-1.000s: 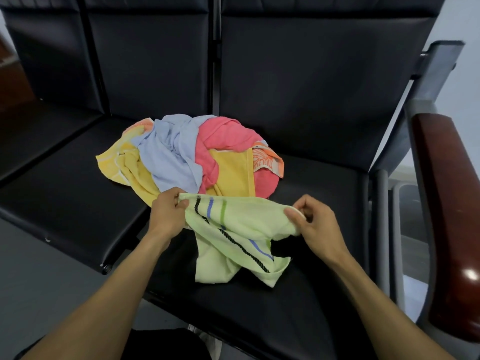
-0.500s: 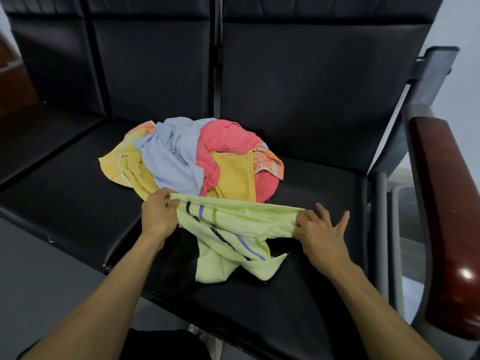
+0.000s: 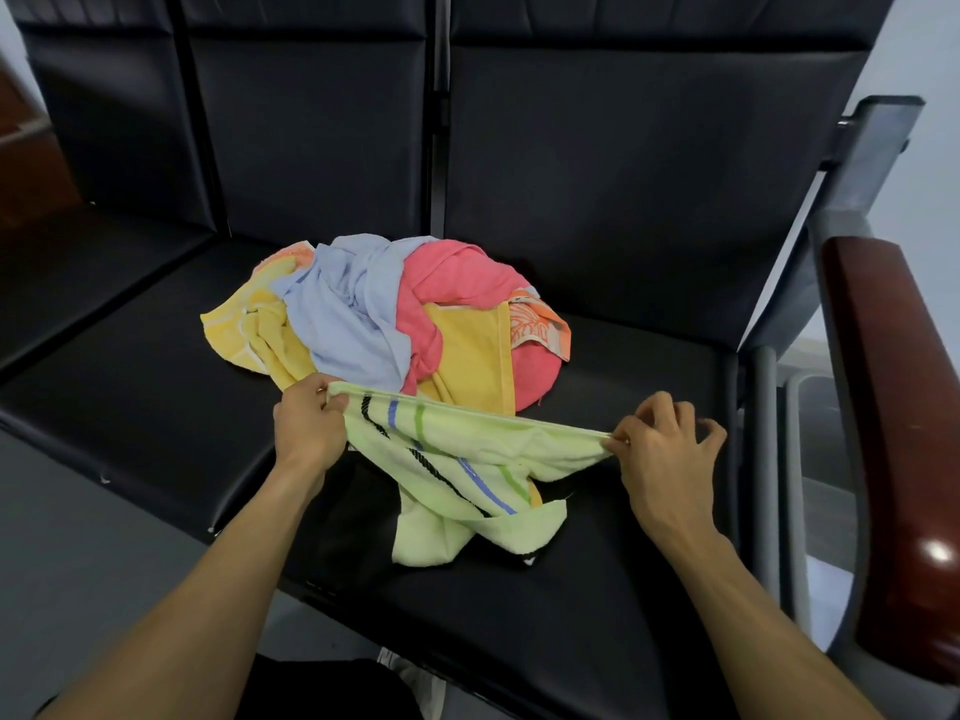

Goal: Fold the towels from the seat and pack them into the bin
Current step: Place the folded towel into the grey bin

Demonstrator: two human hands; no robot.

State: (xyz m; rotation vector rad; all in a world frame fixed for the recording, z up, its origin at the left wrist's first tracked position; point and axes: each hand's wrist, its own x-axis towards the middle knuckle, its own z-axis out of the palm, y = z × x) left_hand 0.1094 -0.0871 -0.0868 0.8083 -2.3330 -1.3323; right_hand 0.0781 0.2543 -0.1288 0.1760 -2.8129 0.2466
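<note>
Towels [image 3: 395, 324] are lying in a loose heap toward the back of a black padded seat [image 3: 623, 589], and one of them, a pale green towel [image 3: 467, 459] with black, blue and green stripes, is being held out in front of that heap. The left hand [image 3: 306, 428] is gripping the green towel's top edge at its 9 o'clock end, fingers curled around the hem. The right hand [image 3: 660, 449] is pinching the same edge at the 3 o'clock end between thumb and forefinger, with the other fingers loosely bent and lifted off the cloth. Between the two hands the top edge is running nearly taut, dipping slightly toward the right. Below it, the rest of the green towel is hanging crumpled and twisted, its lower folds resting on the seat cushion at 6 o'clock from the stretched edge.

At 12 o'clock from the green towel, the heap is showing a light blue towel [image 3: 348, 314], a pink towel [image 3: 457, 278], yellow towels [image 3: 467, 350] and an orange-patterned piece [image 3: 540, 330], all tangled together and touching. At 3 o'clock from the seat, a dark red wooden armrest [image 3: 893, 407] is standing on a grey metal frame [image 3: 769, 459].
</note>
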